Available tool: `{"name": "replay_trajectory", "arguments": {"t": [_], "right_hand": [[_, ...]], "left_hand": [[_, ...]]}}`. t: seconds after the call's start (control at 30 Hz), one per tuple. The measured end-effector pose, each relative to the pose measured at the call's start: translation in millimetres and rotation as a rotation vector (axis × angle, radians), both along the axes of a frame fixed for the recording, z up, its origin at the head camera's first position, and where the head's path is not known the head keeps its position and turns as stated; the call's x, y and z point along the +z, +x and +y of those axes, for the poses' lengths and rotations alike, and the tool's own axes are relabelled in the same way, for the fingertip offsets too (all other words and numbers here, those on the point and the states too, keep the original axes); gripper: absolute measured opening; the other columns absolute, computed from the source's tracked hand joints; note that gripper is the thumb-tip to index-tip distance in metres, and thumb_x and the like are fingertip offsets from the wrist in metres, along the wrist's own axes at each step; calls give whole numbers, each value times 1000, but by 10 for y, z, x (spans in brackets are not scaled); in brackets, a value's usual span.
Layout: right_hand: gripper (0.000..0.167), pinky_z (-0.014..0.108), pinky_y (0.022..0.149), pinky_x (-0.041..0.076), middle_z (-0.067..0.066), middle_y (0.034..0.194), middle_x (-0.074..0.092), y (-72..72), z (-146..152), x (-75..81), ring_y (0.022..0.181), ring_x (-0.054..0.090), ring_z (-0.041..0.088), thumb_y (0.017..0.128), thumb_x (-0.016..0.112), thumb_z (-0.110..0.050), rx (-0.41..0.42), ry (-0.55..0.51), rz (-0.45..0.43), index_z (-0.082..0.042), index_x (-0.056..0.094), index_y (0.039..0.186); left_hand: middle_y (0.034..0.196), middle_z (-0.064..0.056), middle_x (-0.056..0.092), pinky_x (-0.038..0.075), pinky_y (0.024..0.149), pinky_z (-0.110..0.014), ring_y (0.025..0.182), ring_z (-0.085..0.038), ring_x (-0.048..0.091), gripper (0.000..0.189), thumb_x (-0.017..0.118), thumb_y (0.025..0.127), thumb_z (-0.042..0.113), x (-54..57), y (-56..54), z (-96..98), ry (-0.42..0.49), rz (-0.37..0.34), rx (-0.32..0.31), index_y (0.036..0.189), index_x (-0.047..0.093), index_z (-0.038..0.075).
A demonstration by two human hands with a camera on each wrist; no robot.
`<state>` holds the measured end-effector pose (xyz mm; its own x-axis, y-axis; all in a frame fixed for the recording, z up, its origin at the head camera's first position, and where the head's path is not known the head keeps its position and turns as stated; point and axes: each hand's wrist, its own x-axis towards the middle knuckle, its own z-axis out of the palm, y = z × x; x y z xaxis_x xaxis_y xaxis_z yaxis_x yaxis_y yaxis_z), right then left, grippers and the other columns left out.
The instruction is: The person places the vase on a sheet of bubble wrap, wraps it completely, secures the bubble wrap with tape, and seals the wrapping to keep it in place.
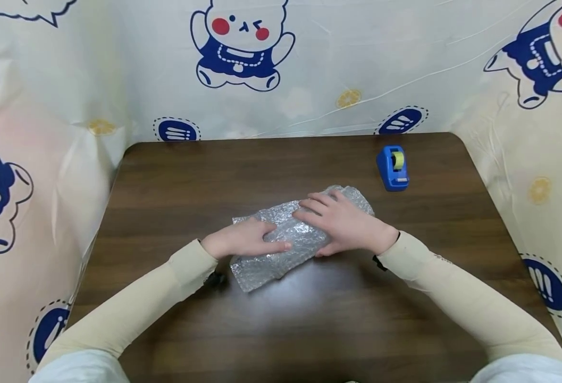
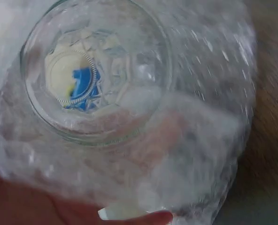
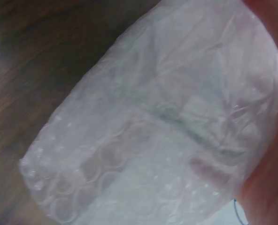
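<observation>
A clear drinking glass [image 2: 99, 136], its round rim and faceted base showing, lies on its side inside a sheet of bubble wrap [image 1: 300, 239]. The wrap forms a loose slanted roll on the brown table. My left hand [image 1: 242, 239] holds the roll's left part, thumb on top and some fingers hidden by the wrap. My right hand [image 1: 350, 223] grips the right part, fingers spread over the far side and thumb at the near side. Through the film in the right wrist view, a greenish glass edge [image 3: 176, 122] shows.
A blue tape dispenser [image 1: 393, 167] with a yellowish roll stands at the table's back right, beyond the right hand. Printed cloth [image 1: 309, 64] hangs around the back and sides of the wooden table [image 1: 190, 175].
</observation>
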<state>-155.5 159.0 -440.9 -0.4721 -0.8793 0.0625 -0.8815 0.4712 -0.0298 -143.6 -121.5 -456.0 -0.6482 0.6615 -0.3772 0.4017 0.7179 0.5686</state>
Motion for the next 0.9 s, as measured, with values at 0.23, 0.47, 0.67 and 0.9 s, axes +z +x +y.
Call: {"name": "replay_trajectory", "arguments": {"t": [0.23,0.47,0.67,0.9], "right_hand": [[97,65,107,43,14,151,55,-49,-6,13,140,48,37,82,71,-75,5,-20,-57,-13,50,153],[87,57,101,49,11,140,63,-140,-155,40,130,56,33,88,65,-75,-53,13,-107,-9,57,144],[84,58,104,47,10,139,64,-190,-189,43,129,56,31,87,66,-74,-86,18,-177,-11,61,142],[87,58,100,49,10,138,65,-160,-201,53,127,58,33,87,63,-78,-157,18,-213,-11,63,142]], "left_hand": [[121,-13,72,58,89,-46,104,-26,72,86,49,95,77,46,8,-20,-63,16,24,142,58,5],[150,-18,54,42,113,-52,140,-35,47,83,53,98,68,-35,-131,-146,-2,-104,58,153,51,6],[138,-18,56,46,106,-52,127,-34,52,68,66,96,58,-52,-153,-160,97,-60,133,141,56,8],[126,-12,60,49,97,-48,113,-28,57,45,68,99,49,23,-125,-182,168,-6,137,130,60,16]]}}
